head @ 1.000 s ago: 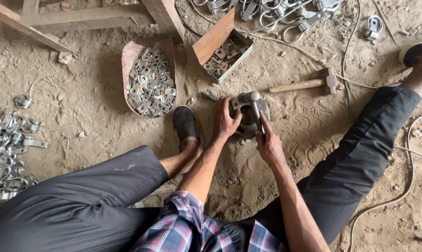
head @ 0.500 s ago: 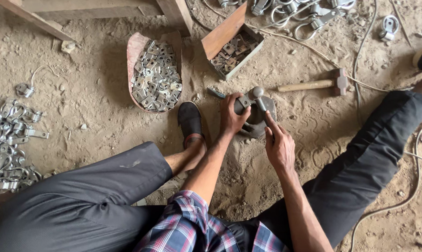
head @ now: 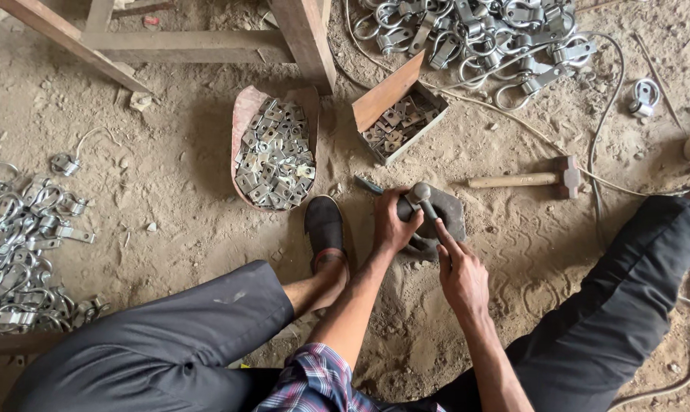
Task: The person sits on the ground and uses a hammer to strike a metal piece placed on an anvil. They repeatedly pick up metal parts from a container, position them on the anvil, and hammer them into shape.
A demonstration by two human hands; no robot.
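On the sandy floor, between the outstretched legs, a small hammer [head: 423,200] is gripped in the right hand [head: 461,276] over a dark metal block [head: 444,217], where the left hand [head: 394,221] pinches a workpiece too hidden to identify. A glancing blow could catch those fingers.
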